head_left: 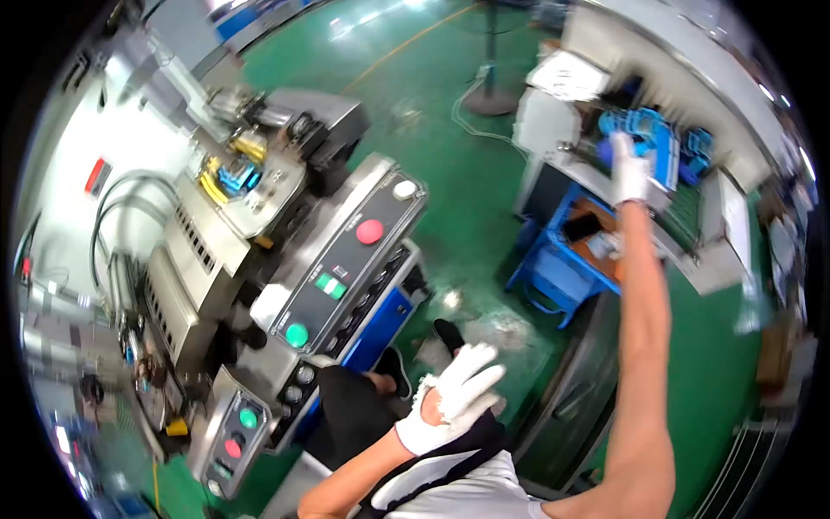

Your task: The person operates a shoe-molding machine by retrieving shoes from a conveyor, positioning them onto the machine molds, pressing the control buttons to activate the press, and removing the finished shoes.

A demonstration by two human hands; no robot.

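My left hand, in a white glove, is held in front of my body with its fingers apart and nothing in it. My right arm is stretched out to the far right, and its white-gloved hand is over the worktop beside a pile of blue parts. Blur hides whether the right fingers grip anything. On the left stands a machine whose fixture holds a blue part close to yellow pieces.
A control panel with red and green buttons lies in front of the machine, a smaller button box nearer. A blue cart carries a dark flat object. A stand base with a cable is on the green floor.
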